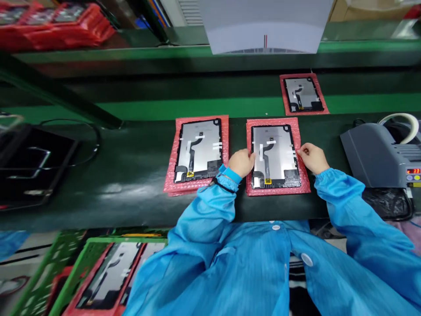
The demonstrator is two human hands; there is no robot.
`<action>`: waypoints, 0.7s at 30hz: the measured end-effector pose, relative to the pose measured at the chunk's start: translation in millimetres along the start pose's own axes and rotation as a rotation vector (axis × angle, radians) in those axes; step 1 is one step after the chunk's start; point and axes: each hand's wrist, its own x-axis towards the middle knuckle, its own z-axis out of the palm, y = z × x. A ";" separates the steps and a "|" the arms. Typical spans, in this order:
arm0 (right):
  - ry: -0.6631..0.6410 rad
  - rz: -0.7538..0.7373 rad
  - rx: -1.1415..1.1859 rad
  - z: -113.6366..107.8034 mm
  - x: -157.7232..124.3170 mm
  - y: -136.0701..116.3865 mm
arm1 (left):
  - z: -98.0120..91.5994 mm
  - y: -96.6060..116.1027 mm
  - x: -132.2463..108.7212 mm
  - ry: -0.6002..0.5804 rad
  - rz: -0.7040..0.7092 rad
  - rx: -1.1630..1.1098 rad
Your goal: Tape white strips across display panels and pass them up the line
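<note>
A tablet screen [279, 151] lies back side up on a pink bubble-wrap bag [304, 184] in front of me, with a dark ribbon cable and white tape pieces on its grey back. My left hand [242, 162] is closed at the screen's left edge, thumb against the rim. At the right edge, beside the small white tabs, my right hand [312, 158] pinches with thumb and forefinger. Whatever is between those fingertips is too small to make out. To the left, a second tablet screen [205, 153] rests on a similar pink bag [170, 177].
Another screen [304, 94] on pink wrap lies farther back. A grey tape dispenser [371, 153] stands right, a black case [29, 162] left. Below the bench edge, a green crate [70, 274] holds more screens. Red-wrapped stacks [82, 30] sit on the upper shelf.
</note>
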 end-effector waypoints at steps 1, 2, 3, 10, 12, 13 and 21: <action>0.037 -0.052 -0.012 1.1 0.4 -5.1 | 3.5 -1.1 0.7 0.002 0.004 -0.052; 0.085 -0.099 -0.010 2.0 -0.1 -10.2 | 7.0 -1.4 1.7 0.022 0.010 -0.111; 0.133 -0.124 0.021 2.4 -0.9 -14.8 | 10.0 -1.0 3.1 0.045 0.013 -0.171; -0.087 0.169 0.896 -11.4 6.1 -41.4 | 9.6 3.9 7.2 0.092 0.041 -0.372; -0.181 0.022 0.959 -15.8 14.7 -57.9 | -3.0 -6.2 2.2 0.125 0.040 -0.399; -0.197 -0.070 0.954 -15.1 20.2 -69.7 | -12.1 -16.0 -1.4 0.162 0.031 -0.415; -0.311 -0.311 0.442 88.3 45.7 -206.1 | -78.2 -148.4 -16.2 0.462 -0.287 -0.181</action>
